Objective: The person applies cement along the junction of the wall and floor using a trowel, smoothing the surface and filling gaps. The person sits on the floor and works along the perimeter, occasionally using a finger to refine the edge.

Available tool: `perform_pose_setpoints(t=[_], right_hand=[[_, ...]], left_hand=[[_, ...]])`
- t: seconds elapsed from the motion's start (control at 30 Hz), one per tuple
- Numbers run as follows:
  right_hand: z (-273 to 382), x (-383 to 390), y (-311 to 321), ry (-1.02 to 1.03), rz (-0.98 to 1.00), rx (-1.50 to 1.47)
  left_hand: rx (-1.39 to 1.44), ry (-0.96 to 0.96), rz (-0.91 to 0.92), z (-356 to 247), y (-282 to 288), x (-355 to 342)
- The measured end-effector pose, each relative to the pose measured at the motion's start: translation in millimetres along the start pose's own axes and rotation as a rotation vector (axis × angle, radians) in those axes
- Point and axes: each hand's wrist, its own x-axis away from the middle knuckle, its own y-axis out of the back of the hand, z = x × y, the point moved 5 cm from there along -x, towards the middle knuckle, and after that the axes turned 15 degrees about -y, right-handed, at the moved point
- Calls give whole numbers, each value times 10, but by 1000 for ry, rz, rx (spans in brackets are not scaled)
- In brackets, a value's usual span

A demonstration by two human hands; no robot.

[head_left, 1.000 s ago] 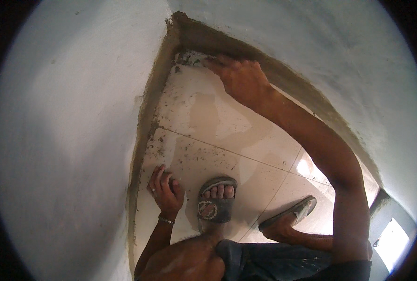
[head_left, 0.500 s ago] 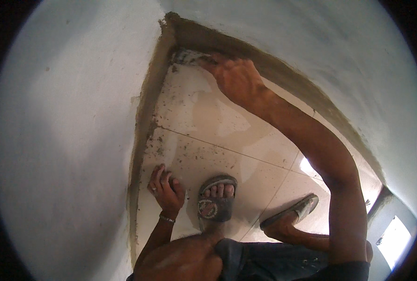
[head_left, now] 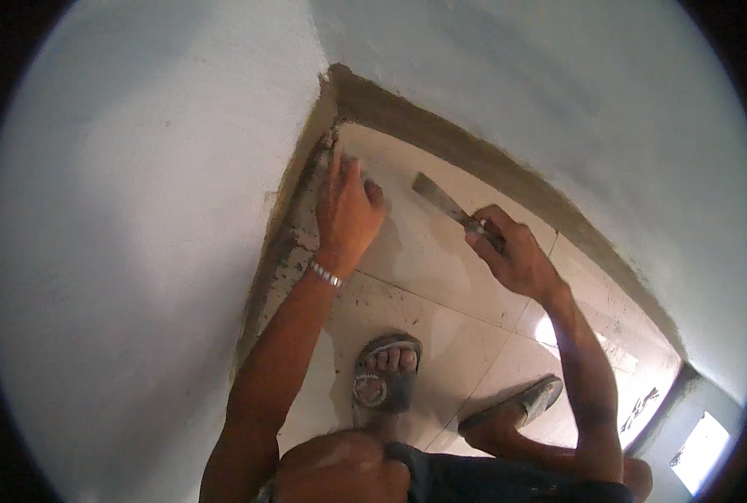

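Observation:
My right hand [head_left: 516, 256] is closed round the handle of a putty knife [head_left: 445, 201]. Its flat metal blade points up and left over the tiled floor [head_left: 440, 285]. My left hand [head_left: 348, 210], with a metal band at the wrist, reaches to the inner corner where the two walls meet. Its fingers stretch toward the dark mortar crumbs [head_left: 327, 144] at the foot of the left wall, and the thumb stands apart. Nothing shows in that hand, though its palm side is hidden.
A bare brown cement strip [head_left: 474, 151] runs along the foot of both pale painted walls [head_left: 172, 210]. Dark crumbs are scattered over the tiles near the left wall. My sandalled feet [head_left: 386, 381] rest on the floor close to my body. Bright light [head_left: 700, 453] shows at the lower right.
My right hand has drawn the putty knife back from the corner, toward the right and nearer me. My left hand has moved forward from beside my foot to the corner.

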Motion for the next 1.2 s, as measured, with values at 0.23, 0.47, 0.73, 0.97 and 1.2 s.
perform_pose_setpoints(t=[0.23,0.47,0.73,0.97,1.2], right_hand=[[54,-226,-225,283,-289,-42],[502,-1015,-433,345,-361,159],[439,-1197,-566,411,-573,205],[534,-1234,-614,444,-567,217],[507,-1277,-654,531,-553,131]], left_hand=[[-8,23,-27,168,-209,-201],[223,26,-121,161,-273,10],[164,-12,-203,151,-283,-208],[245,124,-191,157,-328,-229],[167,147,-205,91,-386,-247]])
